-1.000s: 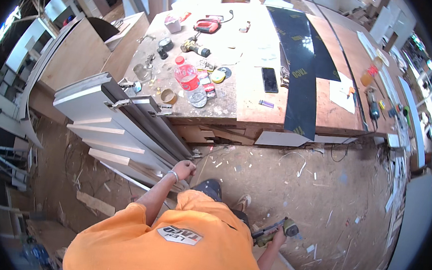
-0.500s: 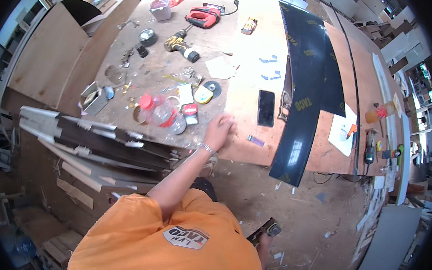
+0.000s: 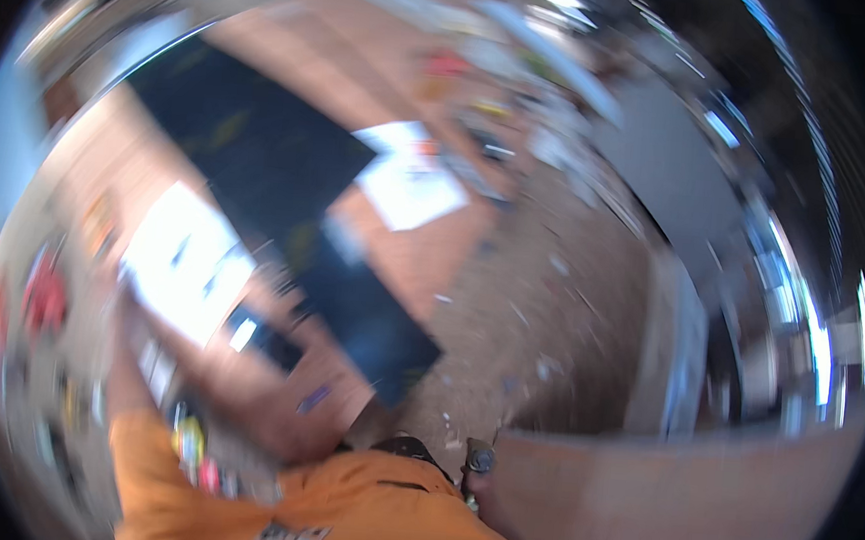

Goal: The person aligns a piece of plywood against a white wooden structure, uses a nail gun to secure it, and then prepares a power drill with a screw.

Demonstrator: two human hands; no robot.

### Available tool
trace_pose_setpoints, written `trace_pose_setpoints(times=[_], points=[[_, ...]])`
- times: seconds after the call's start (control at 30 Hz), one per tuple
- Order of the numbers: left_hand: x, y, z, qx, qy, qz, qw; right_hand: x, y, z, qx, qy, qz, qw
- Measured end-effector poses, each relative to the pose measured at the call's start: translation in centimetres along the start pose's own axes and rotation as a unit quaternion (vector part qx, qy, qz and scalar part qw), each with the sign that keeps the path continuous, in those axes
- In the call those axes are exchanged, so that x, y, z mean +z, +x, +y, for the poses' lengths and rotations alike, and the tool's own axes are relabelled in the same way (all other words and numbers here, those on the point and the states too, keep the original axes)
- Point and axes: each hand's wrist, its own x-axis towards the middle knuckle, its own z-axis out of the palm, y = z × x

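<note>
My left hand, smeared by motion, reaches over the workbench to the edge of a bright white sheet with dark marks. Whether its fingers touch or hold the sheet cannot be made out. Low beside my body, my right hand is closed around a dark handheld tool with a rounded end; its exact kind is unclear. Near the white sheet lie a dark phone and a small purple lighter. A glossy black sheet and a black strip stretch across the bench.
Another white paper lies beyond the black sheet, with a small orange item on it. A red power tool and a yellow tape measure are on the left. Wooden board stands close on my right; scraps litter the floor.
The whole view has swung to the right and blurred. My left hand has gone from the bench's near edge to farther out by the white sheet. My right hand still holds the dark tool.
</note>
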Motion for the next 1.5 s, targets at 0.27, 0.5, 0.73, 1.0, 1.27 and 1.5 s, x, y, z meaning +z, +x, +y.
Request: trace_pose_setpoints(times=[0.27,0.5,0.73,1.0,1.27,1.5], points=[[1.9,5.1,-0.9,-0.135,0.11,-0.069,0.982,0.5,-11.4,-5.4,0.223,-0.107,-0.002,0.969],[1.2,4.3,-3.1,-0.182,0.126,-0.061,0.973,0.4,-10.5,-11.2,0.22,-0.114,-0.062,0.967],[1.0,2.1,-1.6,-0.208,0.12,-0.06,0.969,4.1,-4.8,-5.1,0.104,-0.126,-0.109,0.98],[0.2,-1.5,-1.0,-0.239,0.097,-0.054,0.965,3.0,-3.6,-9.6,0.043,-0.098,-0.132,0.985],[-0.4,-3.9,-4.3,-0.193,-0.043,-0.022,0.98,3.4,-3.8,-6.5,0.05,-0.11,-0.112,0.986],[0.1,-6.2,-4.3,-0.222,-0.236,0.037,0.945,4.5,-3.3,0.7,0.017,-0.09,-0.138,0.986]])
